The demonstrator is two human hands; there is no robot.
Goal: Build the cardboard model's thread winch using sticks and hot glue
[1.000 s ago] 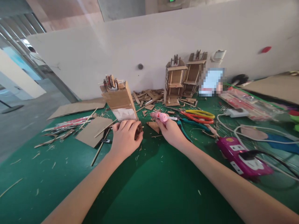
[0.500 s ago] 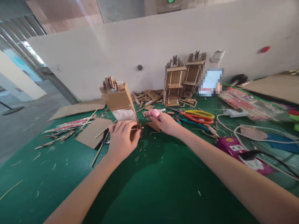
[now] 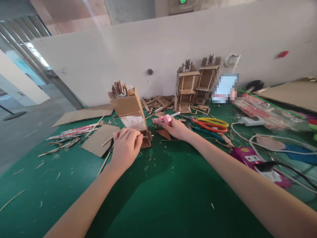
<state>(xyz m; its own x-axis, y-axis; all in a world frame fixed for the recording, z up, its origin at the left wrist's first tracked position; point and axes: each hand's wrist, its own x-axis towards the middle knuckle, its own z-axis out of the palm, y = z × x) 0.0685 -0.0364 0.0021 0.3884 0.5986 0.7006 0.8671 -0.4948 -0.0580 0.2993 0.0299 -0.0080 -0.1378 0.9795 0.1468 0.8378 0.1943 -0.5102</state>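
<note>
2 hands flank the cardboard tower (image 3: 130, 110): left hand (image 3: 125, 147) pinches its base, touching; right hand (image 3: 175, 128) grips the pink glue gun (image 3: 165, 119) just right of it, long axis horizontal, nozzle aimed left toward the tower's base. Left is nearer.

You work at a table covered in green felt (image 3: 158, 198), which fills the lower frame. Behind it, a plain white partition wall (image 3: 173, 43) runs across the centre. A green exit sign (image 3: 183, 1) shows at the top edge. At the upper left, grey concrete floor (image 3: 27, 129), metal-framed glazing (image 3: 22, 39) and daylight are visible.
</note>
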